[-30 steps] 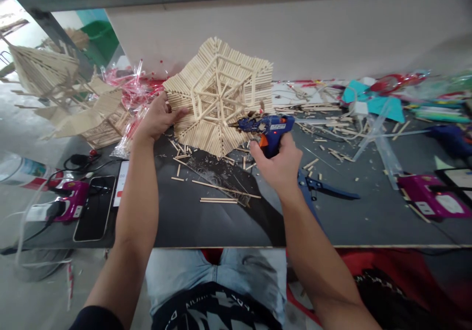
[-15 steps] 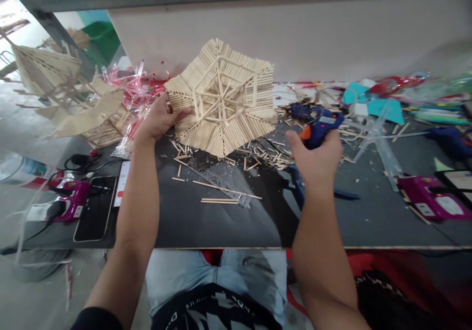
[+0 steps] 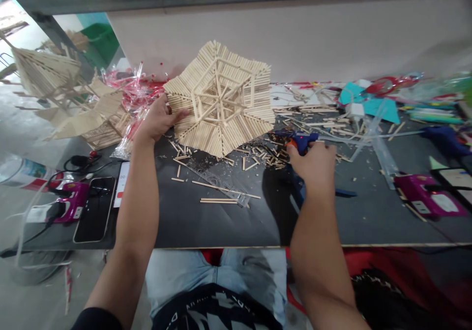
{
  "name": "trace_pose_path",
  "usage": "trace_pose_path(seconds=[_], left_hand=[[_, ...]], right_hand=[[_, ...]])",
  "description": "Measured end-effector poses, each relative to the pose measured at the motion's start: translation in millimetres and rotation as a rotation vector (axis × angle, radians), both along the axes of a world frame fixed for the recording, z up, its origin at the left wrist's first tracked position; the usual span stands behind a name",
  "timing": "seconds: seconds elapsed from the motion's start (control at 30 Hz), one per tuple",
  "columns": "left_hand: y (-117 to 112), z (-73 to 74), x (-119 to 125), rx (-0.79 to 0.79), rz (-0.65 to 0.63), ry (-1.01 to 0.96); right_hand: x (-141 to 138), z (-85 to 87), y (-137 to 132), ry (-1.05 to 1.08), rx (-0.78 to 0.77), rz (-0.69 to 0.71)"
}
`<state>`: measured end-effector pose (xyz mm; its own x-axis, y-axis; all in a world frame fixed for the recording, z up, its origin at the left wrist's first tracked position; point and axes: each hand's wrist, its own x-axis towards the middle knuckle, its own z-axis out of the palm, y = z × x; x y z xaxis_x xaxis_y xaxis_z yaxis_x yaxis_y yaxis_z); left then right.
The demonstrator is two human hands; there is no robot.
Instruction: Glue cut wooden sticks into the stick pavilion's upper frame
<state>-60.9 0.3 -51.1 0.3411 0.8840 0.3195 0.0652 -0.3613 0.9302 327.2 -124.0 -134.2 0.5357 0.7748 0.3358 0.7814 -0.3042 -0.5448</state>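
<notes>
My left hand point(image 3: 161, 118) grips the left edge of a star-shaped roof-like piece point(image 3: 221, 99) made of thin wooden sticks, thumb on the face turned toward me. The piece is held tilted up above the table, its six-spoked frame showing. In my right hand point(image 3: 313, 165) is a blue hot glue gun point(image 3: 303, 142) with an orange trigger, low over the table to the right of the piece. Its nozzle end points left, over cut stick ends point(image 3: 275, 155). Blue-handled pliers point(image 3: 297, 187) lie partly hidden under my right wrist.
A clear ruler point(image 3: 221, 187) and loose sticks point(image 3: 218, 200) lie in front. Phones point(image 3: 95, 209) and a purple power strip point(image 3: 75, 199) are at left, near another stick model point(image 3: 92, 108). Another purple strip point(image 3: 429, 197), glue sticks point(image 3: 383, 148) and a second glue gun point(image 3: 446, 140) sit at right.
My right hand has lowered the glue gun toward the table, and the gun has turned flatter. My left hand and the stick piece stay nearly in place.
</notes>
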Motion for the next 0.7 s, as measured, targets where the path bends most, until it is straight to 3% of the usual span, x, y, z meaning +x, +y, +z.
trace_pose_path(seconds=[0.03,0.1,0.2,0.3,0.37,0.43,0.7], left_hand=[[-0.2,0.3,0.2,0.001,-0.006,-0.005],[-0.8,1.4,0.8,0.007,-0.008,-0.01],[-1.8,3.4,1.4,0.015,-0.003,0.002],[-1.8,3.6,0.8,0.018,-0.007,-0.002],[-1.3,2.6,0.2,0.021,-0.006,-0.017],[-0.6,1.5,-0.3,0.019,0.0,-0.023],[0.3,1.9,0.1,0.008,0.004,0.001]], right_hand=[[-6.9,7.8,-2.3,-0.012,0.042,-0.068],[-25.9,27.1,-7.9,-0.008,0.2,-0.065],[-67.1,57.2,-17.5,0.157,0.451,0.232],[-112.4,77.3,-25.5,0.26,0.513,0.473],[-135.7,83.7,-27.6,0.405,0.519,0.632],[-149.7,86.1,-26.7,0.557,0.499,0.697],[-159.9,80.5,-8.2,0.729,0.483,0.627]])
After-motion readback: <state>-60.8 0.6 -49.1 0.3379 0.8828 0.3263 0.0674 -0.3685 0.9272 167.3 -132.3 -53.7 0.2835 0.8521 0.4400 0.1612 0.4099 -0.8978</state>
